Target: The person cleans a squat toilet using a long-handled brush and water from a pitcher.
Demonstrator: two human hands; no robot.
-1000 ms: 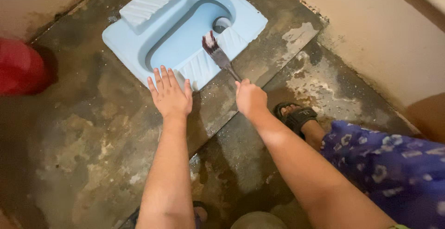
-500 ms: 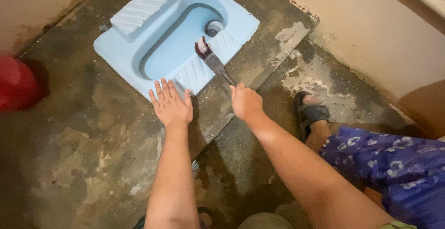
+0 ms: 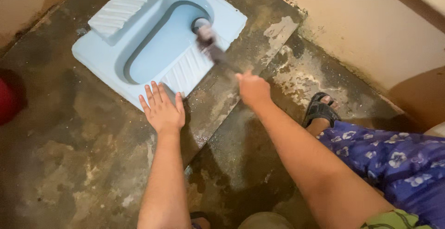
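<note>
The left hand (image 3: 162, 110) lies open and flat, fingers spread, on the near corner of the pale blue squat pan (image 3: 153, 34); the right hand (image 3: 252, 89) is closed round the handle of a scrubbing brush (image 3: 209, 42), blurred, its bristles at the drain hole by the ridged footrest. The pan sits in a stained, wet concrete floor (image 3: 79, 164). Scrubbing well here seems to call for short firm strokes along the ridges, weight steady on the braced palm, and the sandalled foot (image 3: 320, 111) planted surely on the slick floor.

bare forearms (image 3: 301, 150), blue floral garment (image 3: 394, 164), black sandal (image 3: 320, 110)
</note>
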